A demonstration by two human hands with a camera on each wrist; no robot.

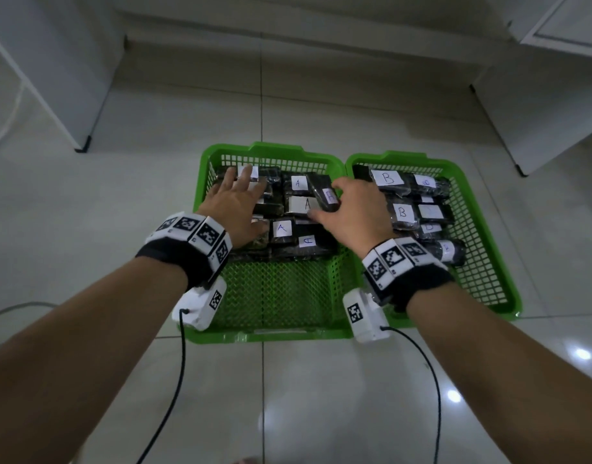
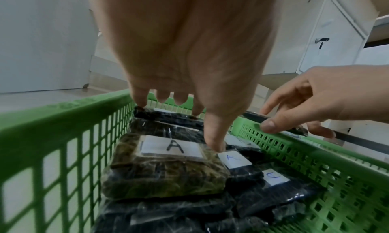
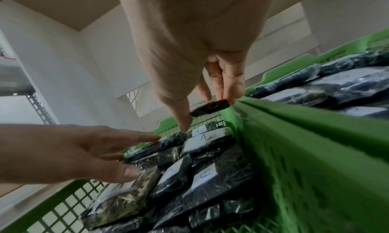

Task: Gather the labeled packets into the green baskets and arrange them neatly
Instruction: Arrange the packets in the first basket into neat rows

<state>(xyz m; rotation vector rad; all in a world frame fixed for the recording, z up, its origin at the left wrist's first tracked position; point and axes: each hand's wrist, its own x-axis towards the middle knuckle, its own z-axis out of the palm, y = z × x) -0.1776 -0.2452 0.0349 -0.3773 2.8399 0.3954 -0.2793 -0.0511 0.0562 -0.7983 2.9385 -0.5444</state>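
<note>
Two green baskets stand side by side on the floor. The left basket holds several dark packets with white "A" labels. In the right basket, the packets carry "B" labels. My left hand lies spread with straight fingers on the packets at the left of the left basket. My right hand pinches one dark "A" packet between thumb and fingers, tilted above the others near the rim the baskets share.
The near part of the left basket shows bare mesh. White cabinets stand at the left and right of the tiled floor. Cables trail from both wrist cameras towards me.
</note>
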